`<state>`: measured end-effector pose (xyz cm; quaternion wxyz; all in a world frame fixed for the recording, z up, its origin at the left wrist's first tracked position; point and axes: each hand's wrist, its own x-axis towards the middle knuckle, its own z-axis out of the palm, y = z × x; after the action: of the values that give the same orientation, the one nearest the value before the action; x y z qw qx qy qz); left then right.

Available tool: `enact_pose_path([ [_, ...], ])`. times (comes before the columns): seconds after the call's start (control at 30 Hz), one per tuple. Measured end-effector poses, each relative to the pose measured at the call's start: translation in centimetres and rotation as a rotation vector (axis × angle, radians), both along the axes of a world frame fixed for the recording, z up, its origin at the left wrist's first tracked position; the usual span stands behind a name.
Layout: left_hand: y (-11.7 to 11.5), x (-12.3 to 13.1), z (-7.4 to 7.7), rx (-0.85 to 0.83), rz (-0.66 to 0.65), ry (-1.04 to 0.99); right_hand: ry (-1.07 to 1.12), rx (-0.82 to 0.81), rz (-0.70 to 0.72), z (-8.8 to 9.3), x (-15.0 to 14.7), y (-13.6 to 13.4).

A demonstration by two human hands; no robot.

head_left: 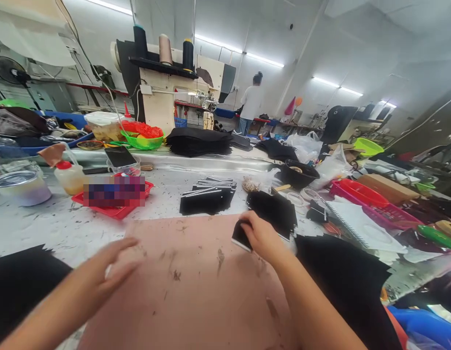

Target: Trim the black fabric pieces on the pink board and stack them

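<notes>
My right hand (260,236) grips a small black fabric piece (240,236) with a white strip along its lower edge, above the right side of a stained pink board (196,291). Over the board's left edge is my left hand (117,265), somewhat blurred, its thumb and fingers apart. A small white patch shows by its thumb; I cannot make out what it is. Just beyond the board lie a fanned stack of black pieces with white strips (207,197) and another black stack (271,211), partly behind my right hand.
Large black cut sheets (338,277) lie at the right, and more black sheets (21,277) at the left. A red basket (116,211), a glue bottle (70,177) and a black bowl (300,174) stand farther back. Behind them rises a sewing machine (155,97); a person (251,102) stands beyond.
</notes>
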<state>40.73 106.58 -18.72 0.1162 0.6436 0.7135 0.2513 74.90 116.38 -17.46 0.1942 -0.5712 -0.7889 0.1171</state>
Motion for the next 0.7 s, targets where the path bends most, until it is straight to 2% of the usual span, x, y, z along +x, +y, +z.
enact_pose_path([
  [0.1, 0.9, 8.5, 0.0, -0.473, -0.187, -0.701, 0.119, -0.081, 0.235, 0.4, -1.4, -3.3],
  [0.17, 1.5, 12.8, -0.3, -0.597, -0.216, -0.820, 0.175, -0.122, 0.305, 0.2, -1.7, -4.5],
  [0.23, 1.9, 15.2, -0.6, -0.668, -0.217, -0.865, 0.190, -0.130, 0.306, -0.3, -1.5, -5.0],
  [0.3, 2.0, 16.0, -1.0, -0.706, -0.202, -0.892, 0.211, -0.063, 0.315, -1.0, -1.0, -5.3],
  [0.43, 2.0, 16.2, -1.6, -0.708, -0.166, -0.892, 0.286, 0.206, 0.368, -2.3, -0.1, -6.5],
  [0.57, 1.9, 16.6, -1.9, -0.714, -0.173, -0.884, 0.260, 0.205, 0.432, -3.2, -0.2, -8.2],
  [0.7, 1.7, 16.6, -2.1, -0.706, -0.182, -0.864, 0.250, 0.248, 0.409, -3.6, -0.8, -8.8],
])
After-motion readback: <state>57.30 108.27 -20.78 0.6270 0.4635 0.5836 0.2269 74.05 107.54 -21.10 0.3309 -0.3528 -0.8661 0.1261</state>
